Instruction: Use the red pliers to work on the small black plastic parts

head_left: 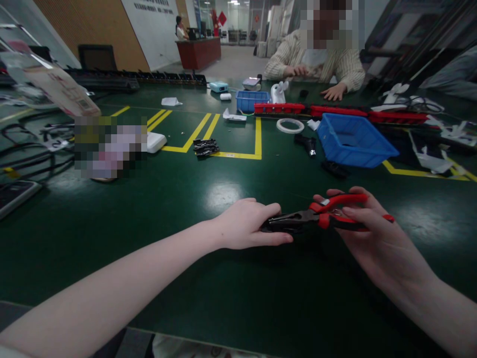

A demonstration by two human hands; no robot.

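Note:
My right hand (367, 216) is closed around the handles of red-and-black pliers (320, 214). Their jaws point left, toward my left hand (249, 223). The left thumb and fingers close on a small black part (278, 226) at the plier tips; the fingers cover much of it, so its kind is unclear. Whether the jaws bite on it I cannot tell. Both hands are just above the green tabletop (223, 278). Farther off, a small pile of black parts (206, 147) lies on the yellow tape lines.
A blue bin (356, 141) stands at the right, with black pieces (306, 144) beside it and a tape roll (290, 126) farther left. Behind them runs a long red strip (335, 112). Black cables (33, 134) lie at the left. Across the table sits a person (316, 64).

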